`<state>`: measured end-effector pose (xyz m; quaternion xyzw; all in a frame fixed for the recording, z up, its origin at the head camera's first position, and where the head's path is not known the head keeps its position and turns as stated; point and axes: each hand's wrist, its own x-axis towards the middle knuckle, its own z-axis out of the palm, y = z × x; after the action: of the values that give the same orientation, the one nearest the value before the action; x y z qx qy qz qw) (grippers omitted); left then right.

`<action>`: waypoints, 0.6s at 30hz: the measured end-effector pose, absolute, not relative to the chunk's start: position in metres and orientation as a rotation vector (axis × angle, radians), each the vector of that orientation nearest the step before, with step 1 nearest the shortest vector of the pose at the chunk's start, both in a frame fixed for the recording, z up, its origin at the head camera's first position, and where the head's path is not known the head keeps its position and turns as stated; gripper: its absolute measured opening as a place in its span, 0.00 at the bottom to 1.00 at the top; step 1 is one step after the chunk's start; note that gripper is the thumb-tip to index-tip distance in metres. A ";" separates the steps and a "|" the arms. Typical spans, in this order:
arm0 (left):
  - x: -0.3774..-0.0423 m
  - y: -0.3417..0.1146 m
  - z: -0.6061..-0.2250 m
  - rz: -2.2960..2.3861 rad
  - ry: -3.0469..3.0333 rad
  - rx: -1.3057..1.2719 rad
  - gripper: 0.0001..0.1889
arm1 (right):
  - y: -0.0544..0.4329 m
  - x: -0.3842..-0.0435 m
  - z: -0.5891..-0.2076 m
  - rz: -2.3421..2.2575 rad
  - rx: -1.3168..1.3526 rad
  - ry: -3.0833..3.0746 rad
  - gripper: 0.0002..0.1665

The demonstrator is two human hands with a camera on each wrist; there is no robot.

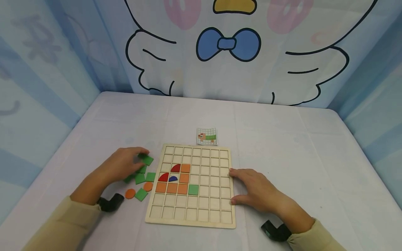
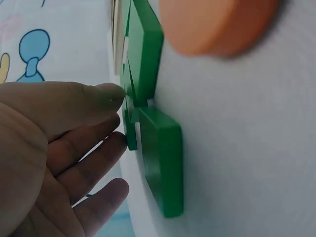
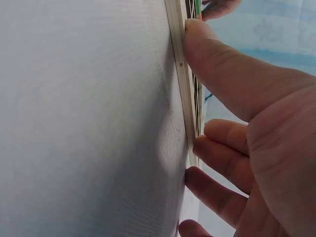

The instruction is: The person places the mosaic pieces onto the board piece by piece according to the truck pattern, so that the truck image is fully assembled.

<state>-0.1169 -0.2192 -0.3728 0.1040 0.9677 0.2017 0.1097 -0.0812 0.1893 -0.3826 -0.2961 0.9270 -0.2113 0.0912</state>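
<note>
At the loose green square tiles [image 1: 147, 160] left of the board, my left hand [image 1: 120, 163] has its thumb and fingertips spread about one tile. The left wrist view shows its thumb at the edge of a green tile [image 2: 145, 54], the other fingers loosely bent. My right hand [image 1: 260, 190] rests its extended thumb and fingertips on the right edge of a wooden grid board [image 1: 211, 202]. Set into the board are red quarter circles [image 1: 176, 168], several orange squares [image 1: 171, 188], a blue half circle [image 1: 173, 179] and one green square [image 1: 193, 190].
Two orange discs [image 1: 130, 194] lie near my left wrist, beside more green tiles [image 1: 141, 194]. A small picture card [image 1: 207, 136] with a printed grid pattern lies behind the board. A white cloth [image 1: 282, 139] covers the table, with printed curtains [image 1: 229, 76] around it.
</note>
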 end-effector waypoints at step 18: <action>-0.126 -0.227 -0.374 0.566 2.844 0.205 0.18 | 0.189 -0.081 -0.383 -0.633 -0.894 2.751 0.45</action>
<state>-0.1261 -0.2268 -0.3739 0.0702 0.9716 0.1933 0.1171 -0.0814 0.1895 -0.3832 -0.3008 0.9252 -0.2128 0.0903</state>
